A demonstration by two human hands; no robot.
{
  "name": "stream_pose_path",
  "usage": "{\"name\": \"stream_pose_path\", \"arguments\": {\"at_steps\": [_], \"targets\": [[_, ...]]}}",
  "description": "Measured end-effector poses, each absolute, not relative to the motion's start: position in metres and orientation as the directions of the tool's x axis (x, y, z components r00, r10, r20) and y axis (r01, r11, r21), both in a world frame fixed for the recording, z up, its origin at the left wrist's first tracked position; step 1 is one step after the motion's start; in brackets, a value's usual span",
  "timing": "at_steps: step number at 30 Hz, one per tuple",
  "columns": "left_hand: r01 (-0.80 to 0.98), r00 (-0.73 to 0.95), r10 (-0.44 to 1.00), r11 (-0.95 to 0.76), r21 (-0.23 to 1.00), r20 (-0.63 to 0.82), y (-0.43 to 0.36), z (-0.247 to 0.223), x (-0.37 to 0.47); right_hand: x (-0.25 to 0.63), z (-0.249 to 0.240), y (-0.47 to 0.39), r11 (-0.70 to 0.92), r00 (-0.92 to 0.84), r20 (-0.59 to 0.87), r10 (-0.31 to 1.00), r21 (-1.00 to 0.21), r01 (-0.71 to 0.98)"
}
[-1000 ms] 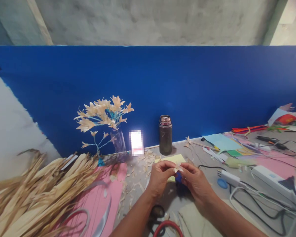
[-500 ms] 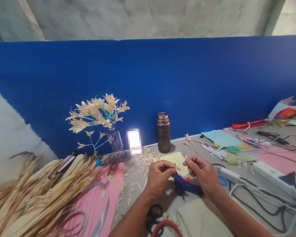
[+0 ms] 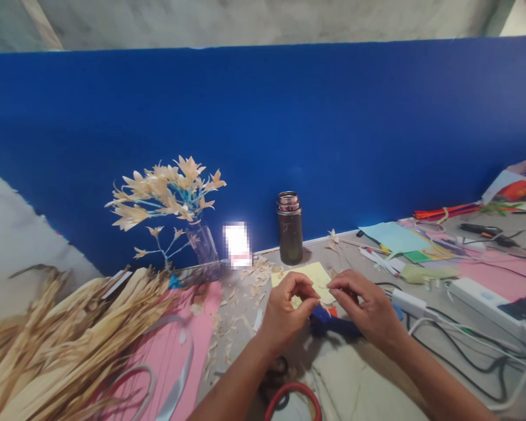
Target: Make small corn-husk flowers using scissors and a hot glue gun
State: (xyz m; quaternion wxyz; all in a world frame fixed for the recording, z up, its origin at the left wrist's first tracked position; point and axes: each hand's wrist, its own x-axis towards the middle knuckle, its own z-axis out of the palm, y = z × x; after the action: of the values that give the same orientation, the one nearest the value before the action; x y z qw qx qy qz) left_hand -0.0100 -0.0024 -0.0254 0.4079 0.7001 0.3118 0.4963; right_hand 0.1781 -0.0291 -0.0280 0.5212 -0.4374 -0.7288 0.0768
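Pinched fingertips too small to read, with edges cropping the rest

Whether the left hand (image 3: 289, 307) or the right hand (image 3: 366, 301) pinches anything is too small to tell. The right hand hides part of a blue object (image 3: 326, 323) (its far end cannot be seen), and the left covers some of the yellow paper (image 3: 318, 278). A white patch (image 3: 237, 244) near the vase (image 3: 205, 242) is blurred into blocks. The bottom edge cuts off the red ring (image 3: 294, 386) and both forearms (image 3: 436, 374); the left edge crops the dried husks (image 3: 70, 345).
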Motion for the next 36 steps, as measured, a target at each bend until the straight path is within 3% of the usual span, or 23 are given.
{"name": "stream_pose_path", "arguments": {"at_steps": [5, 10, 22, 28, 36], "targets": [[0.233, 0.321, 0.716, -0.694, 0.681, 0.620, 0.000, -0.035, -0.013, 0.180, -0.031, -0.029, 0.596, -0.107, 0.672, 0.733, -0.558, 0.578], [0.310, 0.332, 0.605, -0.795, 0.522, 0.723, 0.004, -0.046, -0.013, 0.180, -0.034, -0.028, 0.511, -0.094, 0.571, 0.815, -0.634, 0.581], [0.387, 0.428, 0.495, -0.856, 0.342, 0.756, 0.004, -0.046, -0.014, 0.177, -0.032, -0.027, 0.343, -0.061, 0.358, 0.932, -0.816, 0.466], [0.436, 0.464, 0.402, -0.879, 0.191, 0.790, 0.005, -0.047, -0.015, 0.173, -0.031, -0.028, 0.331, -0.045, 0.348, 0.937, -0.836, 0.438], [0.481, 0.477, 0.354, -0.871, 0.099, 0.804, 0.004, -0.048, -0.014, 0.169, -0.029, -0.031, 0.297, -0.072, 0.294, 0.953, -0.867, 0.400]]}}
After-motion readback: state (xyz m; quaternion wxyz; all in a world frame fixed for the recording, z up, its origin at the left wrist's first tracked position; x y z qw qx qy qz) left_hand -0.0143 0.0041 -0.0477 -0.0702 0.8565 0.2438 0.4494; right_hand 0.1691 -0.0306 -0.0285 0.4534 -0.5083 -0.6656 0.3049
